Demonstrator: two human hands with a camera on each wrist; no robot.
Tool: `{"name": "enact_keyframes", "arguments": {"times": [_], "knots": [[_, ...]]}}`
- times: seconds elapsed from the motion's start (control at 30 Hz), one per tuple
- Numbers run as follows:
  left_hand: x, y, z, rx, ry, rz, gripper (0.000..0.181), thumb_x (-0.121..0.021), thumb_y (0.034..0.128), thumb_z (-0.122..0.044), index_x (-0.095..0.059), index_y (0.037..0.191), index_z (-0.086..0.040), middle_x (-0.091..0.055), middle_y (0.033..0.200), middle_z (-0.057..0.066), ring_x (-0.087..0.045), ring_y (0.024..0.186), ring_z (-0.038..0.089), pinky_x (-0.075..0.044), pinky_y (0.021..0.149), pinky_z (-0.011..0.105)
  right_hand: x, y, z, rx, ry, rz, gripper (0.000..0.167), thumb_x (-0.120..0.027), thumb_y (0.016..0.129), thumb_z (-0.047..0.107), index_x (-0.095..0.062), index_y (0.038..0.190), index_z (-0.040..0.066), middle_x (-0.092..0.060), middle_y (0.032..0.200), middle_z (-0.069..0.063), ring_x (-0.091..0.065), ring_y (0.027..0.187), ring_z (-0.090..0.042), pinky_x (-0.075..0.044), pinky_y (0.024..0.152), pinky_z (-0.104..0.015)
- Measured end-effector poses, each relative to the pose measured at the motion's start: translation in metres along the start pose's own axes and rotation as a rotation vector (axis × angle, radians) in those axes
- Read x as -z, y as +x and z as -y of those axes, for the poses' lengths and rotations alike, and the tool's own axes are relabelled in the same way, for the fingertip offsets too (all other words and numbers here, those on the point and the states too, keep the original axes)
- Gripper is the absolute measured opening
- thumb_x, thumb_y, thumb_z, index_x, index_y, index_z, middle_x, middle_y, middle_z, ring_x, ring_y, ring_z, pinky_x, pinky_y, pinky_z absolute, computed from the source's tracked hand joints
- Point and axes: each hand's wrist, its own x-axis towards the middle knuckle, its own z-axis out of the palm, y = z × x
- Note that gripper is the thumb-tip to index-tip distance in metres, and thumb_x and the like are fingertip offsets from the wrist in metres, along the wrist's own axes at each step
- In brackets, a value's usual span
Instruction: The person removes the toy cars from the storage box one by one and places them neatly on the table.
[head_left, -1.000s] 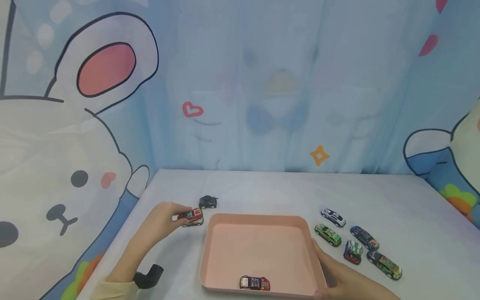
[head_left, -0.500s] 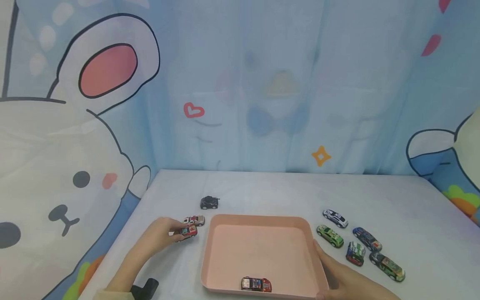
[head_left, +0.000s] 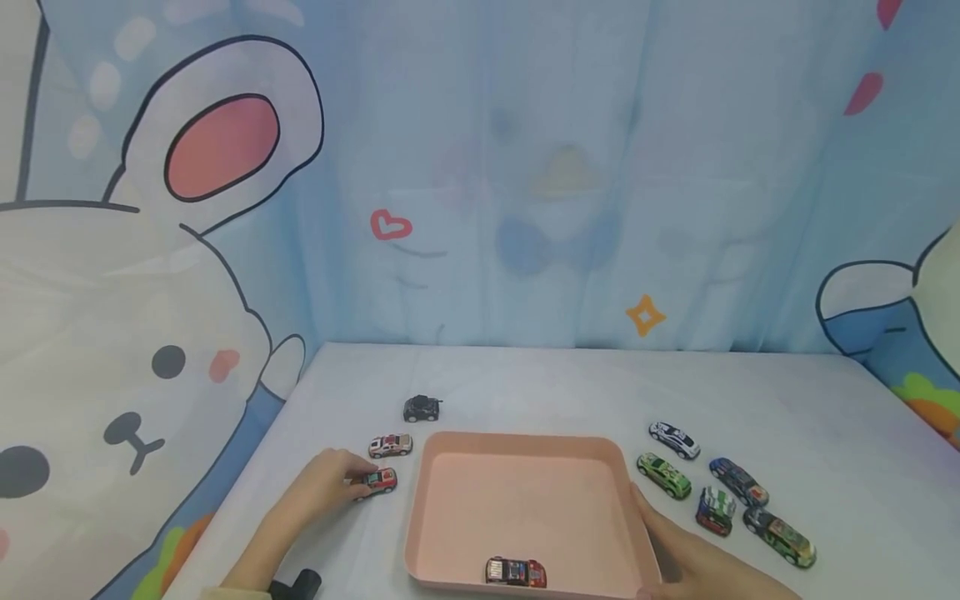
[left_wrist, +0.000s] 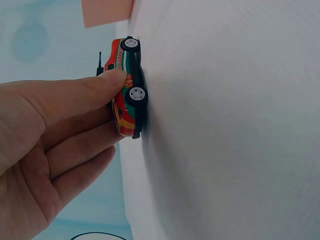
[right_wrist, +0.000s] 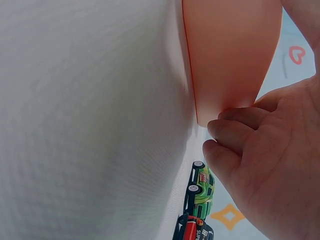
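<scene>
In the head view, my left hand [head_left: 321, 486] pinches a red and green toy car [left_wrist: 125, 90] between thumb and fingers, left of the peach tray [head_left: 525, 446]. The left wrist view has the car low over the white cloth; contact with it is hard to tell. Just beyond sit a cream toy car [head_left: 390, 446] and a black toy car [head_left: 422, 408]. My right hand [head_left: 693, 562] rests against the tray's right side, its fairly straight fingers [right_wrist: 235, 132] touching the outer wall. Inside the tray, a red and black toy car [head_left: 516, 572] lies near the front wall.
Right of the tray stand several more toy cars, among them a white one [head_left: 673, 440], a light green one [head_left: 663, 476] and a dark blue one [head_left: 738, 481]. A printed blue curtain [head_left: 480, 292] hangs behind the white-covered table [head_left: 555, 379].
My left hand has brought the red and green toy car toward me, from over the cream car to a spot nearer the table's front. My right hand stays at the tray.
</scene>
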Motion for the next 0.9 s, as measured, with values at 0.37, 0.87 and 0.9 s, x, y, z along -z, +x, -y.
{"name": "enact_keyframes", "arguments": {"times": [0.37, 0.87, 0.9], "knots": [[0.001, 0.002, -0.001, -0.012, 0.032, 0.006, 0.023, -0.077, 0.0752, -0.011, -0.073, 0.098, -0.008, -0.07, 0.095, 0.007, -0.064, 0.091, 0.024, -0.051, 0.081, 0.042, 0.001, 0.001, 0.006, -0.037, -0.019, -0.005, 0.095, -0.063, 0.087, 0.045, 0.001, 0.151, 0.015, 0.002, 0.154, -0.014, 0.001, 0.134, -0.043, -0.011, 0.088, -0.077], [0.003, -0.002, -0.014, -0.064, 0.11, -0.031, 0.034, -0.074, 0.0809, -0.021, -0.069, 0.11, -0.004, -0.069, 0.096, 0.01, -0.061, 0.073, 0.015, -0.052, 0.069, 0.033, -0.002, 0.0, 0.002, 0.069, -0.181, -0.091, 0.099, -0.068, 0.081, 0.047, -0.008, 0.152, 0.013, -0.005, 0.155, -0.012, -0.01, 0.133, -0.048, -0.021, 0.088, -0.076], [0.005, -0.002, -0.019, -0.092, 0.097, -0.044, 0.034, -0.073, 0.0818, -0.02, -0.068, 0.112, -0.005, -0.069, 0.098, 0.01, -0.059, 0.071, 0.013, -0.051, 0.065, 0.032, -0.002, -0.001, 0.001, 0.067, -0.174, -0.088, 0.099, -0.068, 0.081, 0.048, -0.008, 0.152, 0.013, -0.005, 0.155, -0.012, -0.009, 0.133, -0.047, -0.021, 0.087, -0.077]]}}
